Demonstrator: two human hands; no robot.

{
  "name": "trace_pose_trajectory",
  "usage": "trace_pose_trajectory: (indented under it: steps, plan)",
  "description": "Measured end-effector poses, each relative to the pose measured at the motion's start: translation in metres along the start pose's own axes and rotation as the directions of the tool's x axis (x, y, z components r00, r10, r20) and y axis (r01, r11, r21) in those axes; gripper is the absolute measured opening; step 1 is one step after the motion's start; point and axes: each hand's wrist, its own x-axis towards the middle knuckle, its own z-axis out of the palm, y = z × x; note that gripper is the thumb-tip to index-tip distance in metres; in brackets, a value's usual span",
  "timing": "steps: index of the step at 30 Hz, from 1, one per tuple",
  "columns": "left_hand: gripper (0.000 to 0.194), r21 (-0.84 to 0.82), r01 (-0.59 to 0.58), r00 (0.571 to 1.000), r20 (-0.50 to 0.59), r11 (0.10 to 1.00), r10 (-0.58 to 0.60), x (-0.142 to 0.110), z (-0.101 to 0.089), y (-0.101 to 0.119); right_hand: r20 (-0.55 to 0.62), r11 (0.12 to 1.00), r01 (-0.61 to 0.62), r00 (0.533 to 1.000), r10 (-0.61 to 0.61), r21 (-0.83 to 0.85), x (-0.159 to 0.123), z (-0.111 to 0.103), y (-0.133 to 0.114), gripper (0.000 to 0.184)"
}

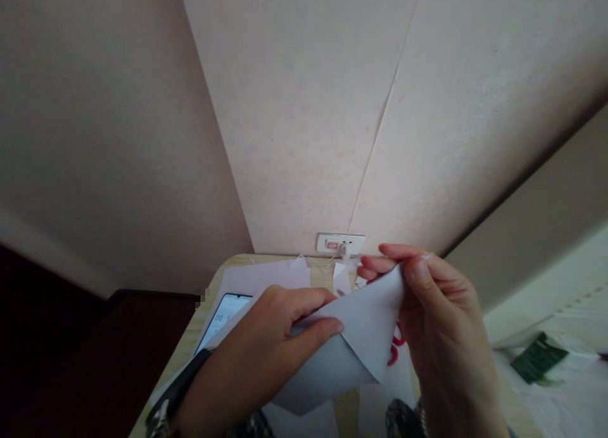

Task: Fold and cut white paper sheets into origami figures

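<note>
Folded Paper Held Up Over the Bench, Its Tip Pinched

The folded sheet (323,369) was up in the air above the middle of the bench (187,337), both hands on it. At least one fold had been made, as I judged it: a pointed flap (373,327) lay across the body of the paper, its straight edge slanting toward the near edge. The piece looked partly worked, though I couldn't tell how many layers it had or whether every crease was pressed flat.

The left hand (280,324) was closed on the paper, thumb on top and fingers curled behind. The right hand (441,299) pinched the upper tip between thumb and forefinger, its other fingers loosely bent.

Beneath and around lay loose white paper (270,276), reaching toward the far left corner. A phone (221,318) sat by the left edge, its lit screen half covered by the left forearm. Paper scraps (341,276) lay along the far edge, below a wall socket (341,243) with a plug in it. Red loops (398,334), perhaps scissor handles, peeped out toward the right edge, partly hidden by the raised sheet and right hand, which stood in the way of reaching them.
</note>
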Motion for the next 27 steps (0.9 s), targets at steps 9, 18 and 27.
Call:
trace_pose_trajectory:
  steps: [9,18,27]
  plan:
    - [0.028,-0.111,0.035,0.985,-0.165,0.993,-0.053,0.0004,-0.0026,0.0002,0.002,0.904,-0.18,0.981,0.196,-0.388,0.002,-0.0017,-0.0007,0.016]
    - [0.025,-0.123,-0.009,0.938,-0.344,0.992,-0.034,-0.0049,-0.0054,0.0013,0.02,0.751,-0.163,0.973,0.229,-0.64,0.0047,-0.003,0.0024,0.027]
    - [0.024,-0.145,-0.015,0.948,-0.316,0.989,-0.032,-0.0022,-0.0076,0.004,0.028,0.814,-0.184,0.971,0.238,-0.551,0.0085,-0.0045,-0.0022,0.024]
